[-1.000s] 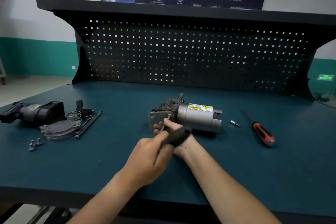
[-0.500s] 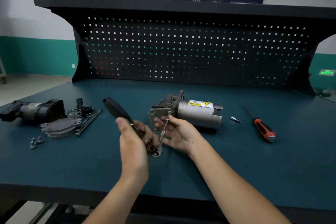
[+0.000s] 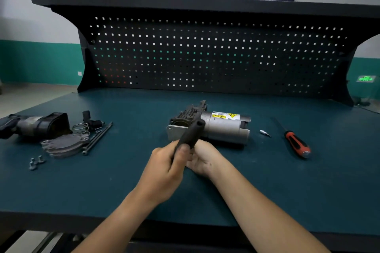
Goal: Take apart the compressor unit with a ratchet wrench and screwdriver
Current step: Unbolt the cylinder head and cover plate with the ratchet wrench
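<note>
The ratchet wrench point(image 3: 191, 133) has swung round: its black handle now points up and away, across the front of the compressor unit point(image 3: 224, 129), which lies on its side on the table point(image 3: 267, 191). The left hand point(image 3: 166, 168) grips the handle. The right hand point(image 3: 203, 160) is tucked against it; I cannot tell what it holds. The unit looks heavy and hard; its round silver body seems best to hold. The screwdriver point(image 3: 297, 144) lies off to the right.
</note>
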{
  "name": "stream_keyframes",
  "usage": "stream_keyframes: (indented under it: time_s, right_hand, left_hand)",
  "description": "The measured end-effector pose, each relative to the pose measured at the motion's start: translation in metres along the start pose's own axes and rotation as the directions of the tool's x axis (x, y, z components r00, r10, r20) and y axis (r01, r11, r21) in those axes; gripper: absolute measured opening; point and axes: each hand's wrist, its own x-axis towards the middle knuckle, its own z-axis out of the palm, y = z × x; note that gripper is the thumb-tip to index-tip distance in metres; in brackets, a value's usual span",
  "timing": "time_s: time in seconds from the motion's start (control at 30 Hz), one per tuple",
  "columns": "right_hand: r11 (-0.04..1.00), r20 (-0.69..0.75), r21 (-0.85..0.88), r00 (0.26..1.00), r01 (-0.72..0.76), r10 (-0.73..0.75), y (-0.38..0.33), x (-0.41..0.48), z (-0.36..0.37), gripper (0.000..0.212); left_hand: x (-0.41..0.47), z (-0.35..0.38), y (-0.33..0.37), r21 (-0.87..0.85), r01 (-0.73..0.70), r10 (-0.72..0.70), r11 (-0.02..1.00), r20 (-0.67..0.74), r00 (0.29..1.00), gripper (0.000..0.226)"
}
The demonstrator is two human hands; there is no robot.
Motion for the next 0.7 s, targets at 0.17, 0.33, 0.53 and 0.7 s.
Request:
stream_keyframes:
  time_s: [0.17,0.33,0.53,0.7]
  right_hand:
    - [1.000,0.010,-0.011,1.000,-0.009,0.009,-0.002,-0.003,-0.002,0.025]
    - [1.000,-0.002,0.017,1.000,0.008,-0.008,-0.004,0.001,-0.004,0.017]
    - [0.998,0.021,0.068,1.000,-0.012,0.010,-0.004,-0.001,-0.005,0.039]
    - [0.997,-0.016,0.070,1.000,-0.018,0.019,-0.003,0.000,-0.003,0.042]
  left_hand:
    - [-0.005,-0.003,-0.006,-0.232,0.142,-0.166,0.962,-0.088,0.982,0.046]
    - [-0.006,-0.015,-0.009,-0.399,0.168,-0.248,0.901,-0.158,0.956,0.052]
    - [-0.003,-0.048,-0.026,-0.252,0.029,-0.047,0.967,-0.065,0.997,0.039]
    - [0.012,-0.074,-0.038,0.139,-0.411,0.370,0.901,0.248,0.895,0.036]
